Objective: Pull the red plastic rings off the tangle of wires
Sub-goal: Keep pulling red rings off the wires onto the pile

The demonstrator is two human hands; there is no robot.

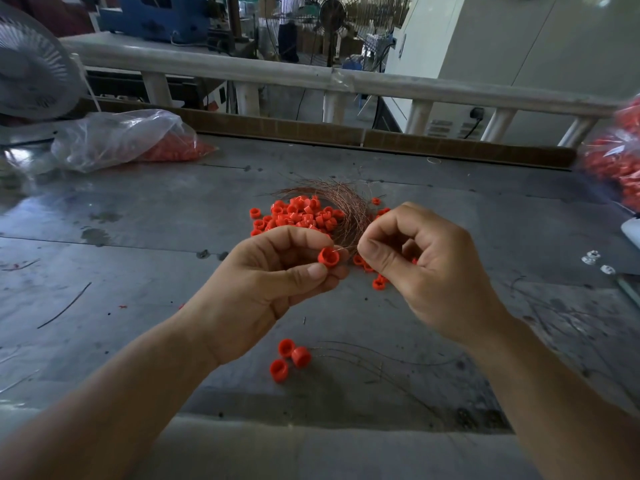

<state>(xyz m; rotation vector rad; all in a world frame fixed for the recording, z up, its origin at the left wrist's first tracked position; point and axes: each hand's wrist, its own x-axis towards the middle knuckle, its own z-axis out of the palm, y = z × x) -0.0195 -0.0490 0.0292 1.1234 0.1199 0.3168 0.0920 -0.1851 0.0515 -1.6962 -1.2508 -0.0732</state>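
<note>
My left hand (277, 282) pinches one red plastic ring (328, 257) between thumb and fingers, above the grey table. A thin copper wire (348, 249) runs from that ring to my right hand (419, 265), which pinches the wire just to the ring's right. Behind the hands lies the tangle of copper wires (341, 199) with a heap of several red rings (298, 214) caught against it. Three loose red rings (289, 358) lie near the front, below my left hand, beside a few stray wires (374, 358).
A clear plastic bag (121, 136) holding red rings lies at the back left, next to a white fan (31, 64). Another bag of red rings (613, 157) sits at the right edge. A cardboard strip (346, 133) and a white railing (311, 77) border the table's far side.
</note>
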